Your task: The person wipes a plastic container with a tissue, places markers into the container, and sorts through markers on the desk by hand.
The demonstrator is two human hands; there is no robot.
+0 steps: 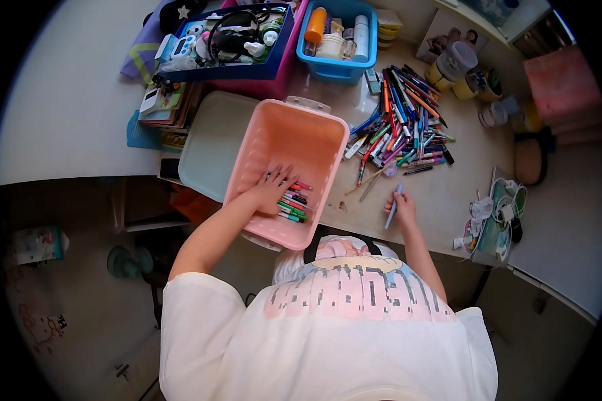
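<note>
Inside a pink bin (pixel 291 127) lie several pens (pixel 294 207), lined up near its lower end. My left hand (pixel 272 190) reaches into the bin with its fingers spread over the pens. Over the table's front part, to the right of the bin, my right hand (pixel 403 206) grips a light blue pen (pixel 392 212) between thumb and fingers. Beyond it a large heap of mixed pens and pencils (pixel 408 120) spreads on the table.
Behind the bin stand a blue basket (pixel 370 65) with bottles and a dark blue box (pixel 281 50) of small items. A grey-green lid (pixel 207 144) lies left. Clear jars (pixel 457 59) stand back right; white cables (pixel 508 210) lie right.
</note>
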